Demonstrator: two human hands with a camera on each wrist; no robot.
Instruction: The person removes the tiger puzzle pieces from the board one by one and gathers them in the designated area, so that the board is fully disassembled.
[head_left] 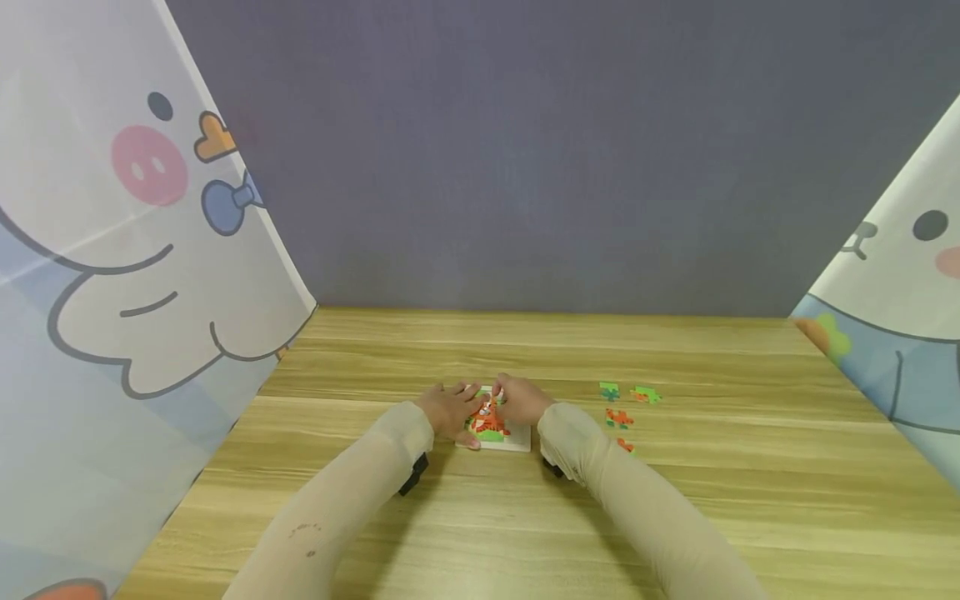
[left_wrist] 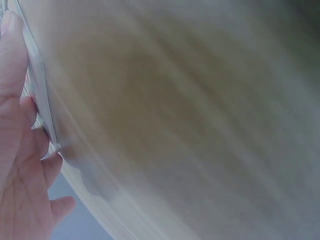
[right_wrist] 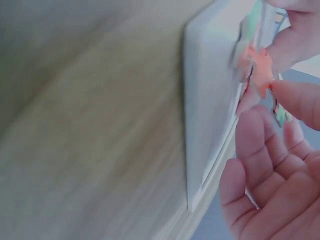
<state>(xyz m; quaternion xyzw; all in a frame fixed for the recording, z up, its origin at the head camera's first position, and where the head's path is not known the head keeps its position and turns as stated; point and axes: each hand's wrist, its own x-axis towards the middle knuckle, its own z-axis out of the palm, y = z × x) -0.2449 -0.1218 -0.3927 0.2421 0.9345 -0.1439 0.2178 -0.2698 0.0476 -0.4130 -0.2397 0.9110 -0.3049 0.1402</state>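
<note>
Nearest the camera, stretches a pale left sleeve [head_left: 330, 500] and a pale right sleeve [head_left: 637, 492] forward over the wooden tabletop [head_left: 765, 467], both angled inward toward the puzzle tray [head_left: 517, 442]. Has the tray lying flat, roughly midway between the tabletop's left and right edges. Judging by the orange-and-green picture [head_left: 491, 425] filling part of it, looks well under way but unfinished, showing bare white surface at the tray's near right corner. Has at least four loose pieces to the tray's right, on the side of the tabletop's right edge: a green one [head_left: 609, 389], a green-and-orange one [head_left: 647, 394] near it, an orange one [head_left: 619, 418] farther from the far edge, and another orange one [head_left: 626, 446] just beside the right sleeve. Probably needs all of these still, plus the piece in hand.

Spreads the left hand [head_left: 448, 412] palm down over the tray's left side, fingers stretched and fanned, thumb by the near left corner; seems to steady the tray, gripping no visible piece. Bends the right hand [head_left: 523, 402] in over the tray's right side, fingers curled, and appears to pinch an orange puzzle piece [right_wrist: 263, 70] close to the tray. Cannot tell whether already seated.
</note>
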